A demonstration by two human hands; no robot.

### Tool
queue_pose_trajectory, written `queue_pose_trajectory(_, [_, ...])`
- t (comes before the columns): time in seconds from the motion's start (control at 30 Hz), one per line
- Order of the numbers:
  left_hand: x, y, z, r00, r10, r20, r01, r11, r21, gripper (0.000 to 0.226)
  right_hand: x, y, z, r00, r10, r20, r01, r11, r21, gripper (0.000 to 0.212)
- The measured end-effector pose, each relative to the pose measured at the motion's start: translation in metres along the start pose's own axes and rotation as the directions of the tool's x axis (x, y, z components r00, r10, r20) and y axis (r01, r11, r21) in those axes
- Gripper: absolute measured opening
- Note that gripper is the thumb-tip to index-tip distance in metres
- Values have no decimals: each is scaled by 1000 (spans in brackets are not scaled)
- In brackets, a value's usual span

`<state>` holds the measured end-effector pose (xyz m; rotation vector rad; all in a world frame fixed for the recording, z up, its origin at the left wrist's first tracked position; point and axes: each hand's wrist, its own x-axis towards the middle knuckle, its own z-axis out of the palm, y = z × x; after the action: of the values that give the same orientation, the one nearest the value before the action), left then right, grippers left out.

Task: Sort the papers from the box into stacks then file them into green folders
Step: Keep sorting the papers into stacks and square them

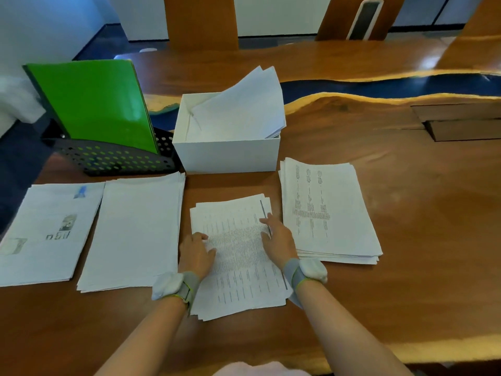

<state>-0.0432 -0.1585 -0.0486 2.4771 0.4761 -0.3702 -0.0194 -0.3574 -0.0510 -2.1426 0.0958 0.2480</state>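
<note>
A white box [226, 156] at the table's middle holds loose white papers [244, 109] that stick out at its right. In front of it lie several paper stacks: one with pictures [46, 234] at far left, a blank one [135, 229], a text stack [238, 256] in the centre, and a printed stack [328, 210] at right. My left hand [196, 253] rests on the left edge of the centre stack, fingers curled on the sheets. My right hand [276, 240] lies flat on its right edge, fingers spread. Green folders [92, 104] stand in a black mesh holder [113, 158].
The wooden table [406, 213] has a blue resin strip along the back and a recessed hatch [461, 123] at right. Wooden chair backs [200, 20] stand behind the table. Bare wood lies to the right of the printed stack.
</note>
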Motion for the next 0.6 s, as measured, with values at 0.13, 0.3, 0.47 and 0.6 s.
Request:
queue_pose_trajectory(0.13, [-5, -6, -1, 995, -82, 54, 87, 991, -103, 60, 2, 5, 23, 960, 44, 277, 39, 957, -287, 48])
queue_pose_trajectory(0.3, [-10, -10, 1, 996, -9, 94, 29, 978, -207, 66, -3, 6, 38, 903, 115, 414, 90, 891, -445, 63])
queue_pose_trajectory(0.47, [-10, -9, -1, 999, 29, 32, -21, 974, -225, 39, 1, -11, 38, 916, 171, 363, -152, 985, -80, 55])
queue_pose_trajectory(0.6, [-4, -17, -20, 999, 2, -43, -16, 945, -327, 20, 3, -19, 25, 963, 200, 181, -227, 963, 142, 53])
